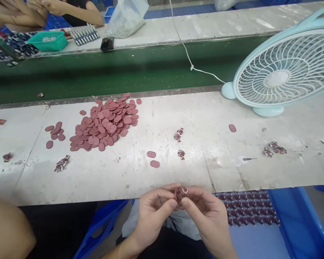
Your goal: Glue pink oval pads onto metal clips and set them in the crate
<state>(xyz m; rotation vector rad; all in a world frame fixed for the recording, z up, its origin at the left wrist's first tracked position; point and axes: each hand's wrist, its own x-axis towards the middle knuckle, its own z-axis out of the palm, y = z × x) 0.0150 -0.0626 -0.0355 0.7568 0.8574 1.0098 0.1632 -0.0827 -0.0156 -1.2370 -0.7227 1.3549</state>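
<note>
Close to the table's front edge, my left hand pinches a dark red oval disc, seen nearly edge-on. My right hand has thumb and fingers closed on a small maroon-and-white figurine, which is against the disc. The fingers partly cover both pieces. Beyond my hands, two loose oval discs lie on the table, and a few small figurines lie to their right. A large heap of the same discs spreads to the left.
A light blue fan stands at the right, its white cord running back. More figurines lie at right and left. Rows of figurines fill part of a blue crate beside me. Someone's arm shows at left; people work across the green channel.
</note>
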